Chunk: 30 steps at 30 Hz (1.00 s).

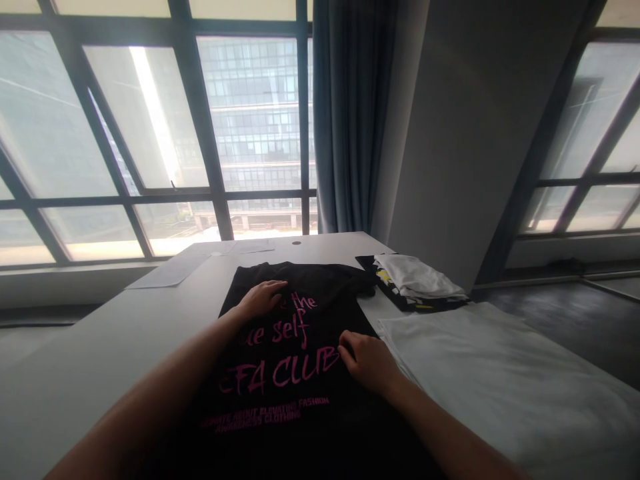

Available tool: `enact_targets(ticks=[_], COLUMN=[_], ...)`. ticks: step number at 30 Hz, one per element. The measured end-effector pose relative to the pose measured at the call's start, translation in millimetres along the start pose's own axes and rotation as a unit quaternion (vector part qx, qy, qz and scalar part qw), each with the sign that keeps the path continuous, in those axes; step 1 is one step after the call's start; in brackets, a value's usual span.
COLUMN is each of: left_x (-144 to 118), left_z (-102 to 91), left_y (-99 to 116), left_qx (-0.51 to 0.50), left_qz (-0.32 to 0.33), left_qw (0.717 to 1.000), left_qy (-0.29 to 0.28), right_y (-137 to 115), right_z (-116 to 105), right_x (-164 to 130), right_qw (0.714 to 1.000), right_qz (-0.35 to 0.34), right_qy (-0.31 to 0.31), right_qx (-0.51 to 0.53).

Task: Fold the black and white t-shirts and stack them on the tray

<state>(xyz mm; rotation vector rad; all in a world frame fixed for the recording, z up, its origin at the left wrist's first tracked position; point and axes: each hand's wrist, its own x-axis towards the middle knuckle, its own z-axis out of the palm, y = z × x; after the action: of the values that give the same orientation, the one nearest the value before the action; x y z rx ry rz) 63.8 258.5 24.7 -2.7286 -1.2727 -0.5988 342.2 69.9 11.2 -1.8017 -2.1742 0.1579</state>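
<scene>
A black T-shirt with pink lettering lies flat on a white table in front of me. My left hand rests palm down on the shirt's upper part, fingers together and pointing right. My right hand presses on the shirt's right edge beside the lettering, fingers curled onto the cloth. Whether either hand pinches the fabric cannot be made out.
A folded pile of white and black garments sits at the table's far right. A white cloth spreads to the right of the shirt. Papers lie at the far left of the table. Windows and a grey curtain stand behind.
</scene>
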Motion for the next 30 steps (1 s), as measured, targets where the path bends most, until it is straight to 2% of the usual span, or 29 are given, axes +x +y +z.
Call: enact_targets(ticks=[2, 4, 7, 9, 11, 15, 19, 24, 28, 30], left_x=[-1, -5, -15, -23, -28, -28, -27, -39, -38, -32], left_z=[0.2, -0.9, -3.0, -3.6, -3.2, -2.8, -7.3, -15.4, -18.3, -16.1], left_y=[-13, -31, -63, -84, -100, -117, -127, -140, -139, -133], left_qx=[-0.013, 0.022, 0.096, 0.098, 0.062, 0.007, 0.008, 0.014, 0.024, 0.042], left_qz=[-0.048, -0.160, -0.322, -0.392, -0.433, -0.459, -0.467, -0.482, -0.480, -0.452], left_qw=[0.998, 0.985, 0.942, 0.914, 0.899, 0.887, 0.884, 0.876, 0.877, 0.891], left_qy=[0.045, 0.060, 0.006, -0.027, -0.037, -0.042, -0.033, -0.031, -0.024, 0.001], right_y=[0, -1, 0, 1, 1, 2, 0, 0, -1, -1], right_z=[-1, -1, -1, 0, 1, 2, 0, 0, -1, -1], right_x=[0, 0, 0, 0, 1, 1, 1, 1, 1, 1], right_qw=[1.000, 1.000, 1.000, 1.000, 1.000, 1.000, 1.000, 1.000, 1.000, 1.000], right_qz=[0.000, 0.001, -0.001, -0.004, -0.006, -0.005, 0.001, 0.001, 0.001, 0.004], right_qy=[0.002, 0.002, 0.002, 0.007, 0.010, 0.009, 0.001, 0.002, 0.001, 0.000], right_qx=[0.001, 0.001, 0.002, 0.005, 0.007, 0.011, 0.011, 0.013, 0.014, 0.016])
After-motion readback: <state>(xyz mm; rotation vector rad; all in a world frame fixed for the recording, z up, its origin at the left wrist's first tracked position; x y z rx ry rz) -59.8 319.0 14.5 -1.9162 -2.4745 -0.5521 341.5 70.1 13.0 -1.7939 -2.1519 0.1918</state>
